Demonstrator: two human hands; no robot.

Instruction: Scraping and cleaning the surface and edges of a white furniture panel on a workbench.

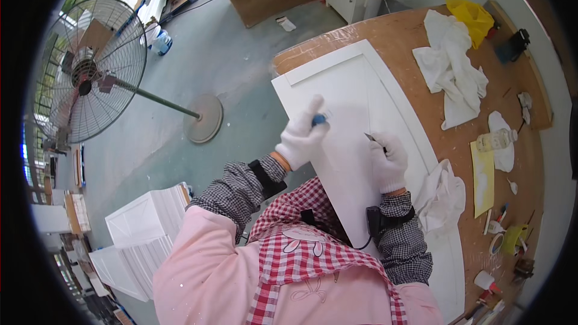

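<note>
A large white panel (394, 105) with a raised frame lies in front of me on a brown work table. Over its left part is my left hand (303, 136) in a white glove. The index finger points away from me, and the other fingers are closed on a small blue object (318, 120) whose kind I cannot make out. My right hand (388, 162), also gloved in white, is closed around a thin dark pointed tool (369, 137), perhaps a small blade. The tool's tip points toward the panel's middle; whether it touches the surface, I cannot tell.
White cloths (448, 66) and a yellow bag (469, 19) lie on the table's far right. A clear bottle (497, 139), a yellow sheet (482, 183) and small tools sit along the right. On the floor at left stand a fan (84, 75) and stacked white panels (141, 222).
</note>
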